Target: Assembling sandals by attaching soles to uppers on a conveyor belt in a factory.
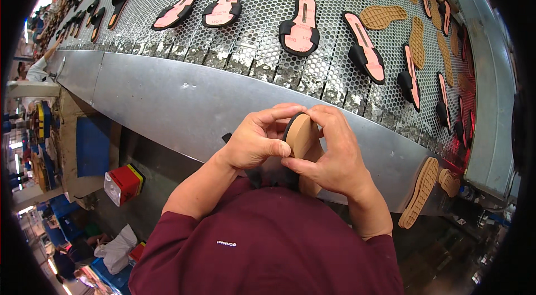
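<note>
Close in front of my body, both hands grip a sandal [300, 137] with a tan sole and a thin black layer along its left edge. It is tilted up on end, so its far parts are partly hidden by my fingers. My left hand [258, 136] pinches the black-edged side, its thumb pressed on the tan face. My right hand [339, 152] wraps the other side, fingertips at the top edge and thumb below. A dark strap shape [254, 176] hangs beneath my left hand.
Beyond the smooth metal ledge [184, 94] runs a perforated metal conveyor [234, 52]. On it lie several black-strapped sandals with pink insoles [300, 30] and several tan soles [382, 16]. More tan soles [420, 192] rest on the ledge's right end. A red-and-yellow tin [123, 184] stands lower left; a person's sleeve [38, 70] shows far left.
</note>
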Motion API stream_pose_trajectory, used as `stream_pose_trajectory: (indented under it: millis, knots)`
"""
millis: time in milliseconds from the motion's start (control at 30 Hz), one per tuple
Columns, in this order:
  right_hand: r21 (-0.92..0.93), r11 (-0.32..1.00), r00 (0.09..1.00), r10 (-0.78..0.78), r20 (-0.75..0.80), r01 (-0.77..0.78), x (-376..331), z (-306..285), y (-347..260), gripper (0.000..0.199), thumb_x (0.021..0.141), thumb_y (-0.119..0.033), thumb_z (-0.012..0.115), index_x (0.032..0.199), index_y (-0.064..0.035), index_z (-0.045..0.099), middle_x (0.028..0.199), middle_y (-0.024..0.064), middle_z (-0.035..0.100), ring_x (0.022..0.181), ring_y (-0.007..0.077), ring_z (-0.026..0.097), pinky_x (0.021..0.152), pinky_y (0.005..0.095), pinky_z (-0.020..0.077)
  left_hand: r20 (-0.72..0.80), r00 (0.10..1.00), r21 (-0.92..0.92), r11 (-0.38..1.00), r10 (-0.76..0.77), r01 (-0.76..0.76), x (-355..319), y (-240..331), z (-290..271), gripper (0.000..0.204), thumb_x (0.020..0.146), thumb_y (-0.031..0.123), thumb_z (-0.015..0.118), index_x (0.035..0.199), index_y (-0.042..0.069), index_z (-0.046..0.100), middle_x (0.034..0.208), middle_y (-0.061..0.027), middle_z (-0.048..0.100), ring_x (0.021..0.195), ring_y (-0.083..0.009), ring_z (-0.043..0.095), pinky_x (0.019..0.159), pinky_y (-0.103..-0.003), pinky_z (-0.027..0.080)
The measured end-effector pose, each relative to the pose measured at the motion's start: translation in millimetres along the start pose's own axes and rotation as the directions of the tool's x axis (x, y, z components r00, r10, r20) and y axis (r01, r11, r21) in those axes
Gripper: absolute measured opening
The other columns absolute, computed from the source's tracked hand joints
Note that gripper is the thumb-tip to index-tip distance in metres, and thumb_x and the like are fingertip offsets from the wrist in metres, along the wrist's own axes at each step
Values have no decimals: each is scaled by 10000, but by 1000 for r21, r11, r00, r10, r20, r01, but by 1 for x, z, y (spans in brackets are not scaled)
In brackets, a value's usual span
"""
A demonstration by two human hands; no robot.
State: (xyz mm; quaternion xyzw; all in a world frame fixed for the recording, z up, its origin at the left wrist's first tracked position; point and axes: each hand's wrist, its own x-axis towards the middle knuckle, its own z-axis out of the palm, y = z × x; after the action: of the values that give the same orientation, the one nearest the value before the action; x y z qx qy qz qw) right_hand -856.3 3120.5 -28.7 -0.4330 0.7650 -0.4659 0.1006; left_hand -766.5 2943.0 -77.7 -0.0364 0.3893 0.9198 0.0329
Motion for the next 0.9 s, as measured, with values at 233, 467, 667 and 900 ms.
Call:
stream_pose_trajectory:
  millis: [233,467,667,900]
  knots:
    - [2,999,990,41,-138,-41,1,-8,2,792,573,-279,930,1204,-38,516,1097,146,610,984,321,605,841,417,503,-53,998,63,998,22,-19,11,12,23,543,797,37,784,1285,-42,561,1299,-117,557,1135,-220,600,958,-363,527]
    - [311,947,992,104,-66,-78,-1,-23,22,746,700,-255,877,1297,15,522,1082,115,660,932,227,636,817,360,511,-135,969,547,831,205,-100,6,12,41,373,869,36,696,1230,-21,619,1175,-87,580,1051,-151,602,879,-295,534]
    - [477,849,972,170,163,-229,17,-40,15,360,824,-120,761,1138,27,662,996,95,695,837,136,634,766,275,512,-30,966,646,742,258,-178,3,17,45,366,870,35,680,1226,-27,623,1116,-94,610,980,-146,628,839,-273,535]
    - [478,878,983,-73,170,-17,36,-44,-1,422,767,-109,812,1145,-3,655,1046,97,694,959,191,659,857,314,513,271,879,903,212,392,-373,-10,76,58,365,807,43,734,1157,-15,651,1039,-133,660,897,-265,678,796,-323,555]
